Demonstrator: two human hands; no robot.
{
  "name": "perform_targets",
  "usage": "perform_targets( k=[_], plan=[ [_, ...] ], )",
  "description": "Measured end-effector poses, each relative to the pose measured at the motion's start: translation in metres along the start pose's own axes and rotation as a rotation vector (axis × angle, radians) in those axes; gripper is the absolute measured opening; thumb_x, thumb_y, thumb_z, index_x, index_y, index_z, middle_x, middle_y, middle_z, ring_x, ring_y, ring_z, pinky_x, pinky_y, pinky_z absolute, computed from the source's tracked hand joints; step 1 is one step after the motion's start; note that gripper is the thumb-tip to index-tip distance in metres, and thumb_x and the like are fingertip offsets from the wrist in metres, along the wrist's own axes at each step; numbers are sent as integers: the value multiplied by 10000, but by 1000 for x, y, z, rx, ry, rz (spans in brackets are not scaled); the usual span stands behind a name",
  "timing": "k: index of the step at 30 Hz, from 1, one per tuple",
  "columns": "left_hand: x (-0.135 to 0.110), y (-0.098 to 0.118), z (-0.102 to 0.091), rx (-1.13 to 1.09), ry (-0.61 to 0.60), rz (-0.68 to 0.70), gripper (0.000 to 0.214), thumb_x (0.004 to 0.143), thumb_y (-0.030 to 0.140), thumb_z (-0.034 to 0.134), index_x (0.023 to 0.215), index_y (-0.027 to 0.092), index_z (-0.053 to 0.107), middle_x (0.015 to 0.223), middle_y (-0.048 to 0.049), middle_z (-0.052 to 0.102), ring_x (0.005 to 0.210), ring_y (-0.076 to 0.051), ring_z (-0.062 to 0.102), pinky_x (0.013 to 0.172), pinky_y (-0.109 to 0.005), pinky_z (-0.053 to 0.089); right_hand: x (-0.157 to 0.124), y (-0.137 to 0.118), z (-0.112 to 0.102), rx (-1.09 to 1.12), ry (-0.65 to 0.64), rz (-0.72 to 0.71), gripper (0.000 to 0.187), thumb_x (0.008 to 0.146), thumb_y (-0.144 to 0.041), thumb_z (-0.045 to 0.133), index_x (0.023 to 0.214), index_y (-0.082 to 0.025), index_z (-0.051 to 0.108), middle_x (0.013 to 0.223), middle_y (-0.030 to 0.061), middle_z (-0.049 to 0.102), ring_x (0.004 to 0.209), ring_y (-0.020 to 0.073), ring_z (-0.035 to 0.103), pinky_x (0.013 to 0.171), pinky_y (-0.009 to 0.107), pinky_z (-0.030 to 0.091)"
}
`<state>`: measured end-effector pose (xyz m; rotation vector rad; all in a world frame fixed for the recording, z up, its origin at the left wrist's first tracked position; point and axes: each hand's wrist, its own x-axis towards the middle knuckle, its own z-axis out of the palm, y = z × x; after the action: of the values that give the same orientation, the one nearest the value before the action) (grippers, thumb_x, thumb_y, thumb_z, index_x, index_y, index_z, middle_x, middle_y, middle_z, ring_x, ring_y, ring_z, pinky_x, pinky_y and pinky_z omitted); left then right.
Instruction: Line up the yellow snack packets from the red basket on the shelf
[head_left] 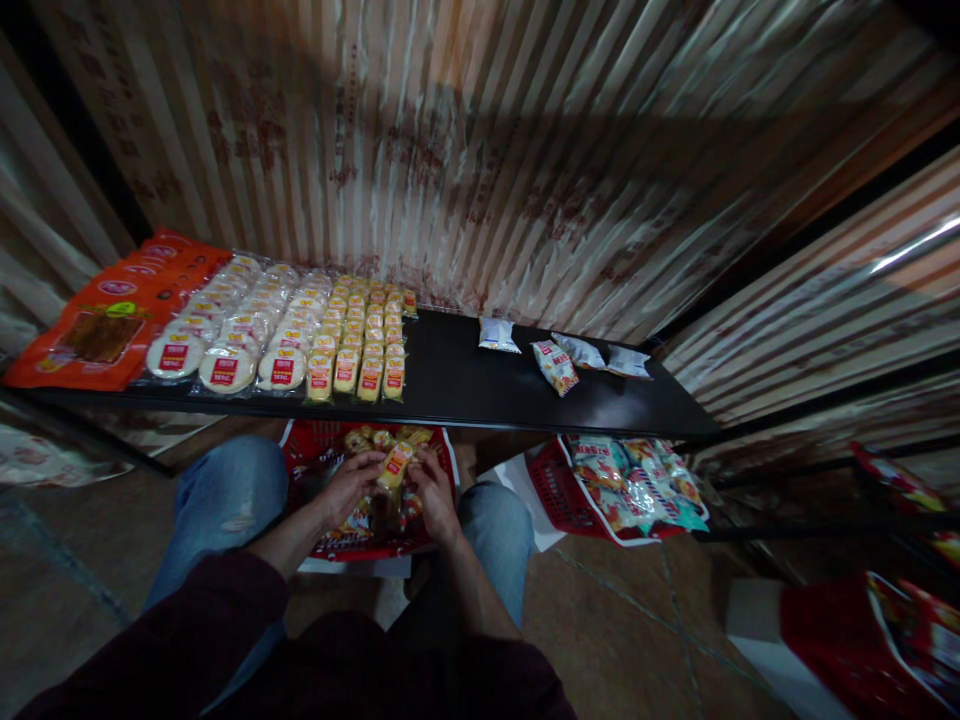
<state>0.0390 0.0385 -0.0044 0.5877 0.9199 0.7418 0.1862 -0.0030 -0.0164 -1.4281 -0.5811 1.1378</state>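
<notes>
Two hands of mine, the left hand [351, 487] and the right hand [435, 495], come close together, holding a small packet [395, 466] between their fingers at the mouth of a red basket [304, 440]. I judge a light pinch at the wrapper's sides serves best: squeezing hard could crush what looks like soft cake. Keeping the label upward should make it easy to line up. Its wrapper is clear and shiny, its contents pale yellow, its label yellow and red; my fingers cover part of its edges. Beyond, similar yellow packets [346, 370] lie in rows on the black shelf [465, 385].
</notes>
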Motion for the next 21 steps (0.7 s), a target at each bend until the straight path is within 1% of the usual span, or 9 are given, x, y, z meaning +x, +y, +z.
perform_targets(
  k=[3,8,12,15,21],
  plan=[
    [0,0,1,-8,-7,15,294,557,233,809,779,152,634,777,-38,678,697,-156,634,587,-250,505,-2,0,0,-34,-36,-12,297,591,-348,731,844,-206,667,710,-5,636,580,119,552,559,246,444],
    [-6,4,5,-2,-20,41,348,510,280,829,751,163,608,802,-16,649,697,-132,605,611,-245,492,-5,-3,-1,-34,-62,-62,276,621,-395,730,817,-206,689,754,12,645,613,128,551,581,253,451],
    [-9,6,9,29,-14,61,357,499,320,820,738,174,598,809,-2,625,703,-123,579,605,-232,470,-5,0,-4,-49,-59,-118,311,651,-450,724,847,-211,692,797,20,655,699,150,574,654,268,471],
    [-10,6,11,59,3,80,360,494,346,812,729,177,598,786,7,608,710,-122,566,588,-214,443,-4,3,-5,-57,-50,-143,335,662,-478,719,860,-210,687,809,22,654,725,154,574,674,269,474],
    [-12,9,20,78,36,102,332,512,335,797,734,182,604,769,20,595,703,-117,551,598,-216,431,-6,-2,-5,-65,-47,-160,338,704,-493,682,893,-213,675,866,22,649,777,152,577,721,264,471]
  ],
)
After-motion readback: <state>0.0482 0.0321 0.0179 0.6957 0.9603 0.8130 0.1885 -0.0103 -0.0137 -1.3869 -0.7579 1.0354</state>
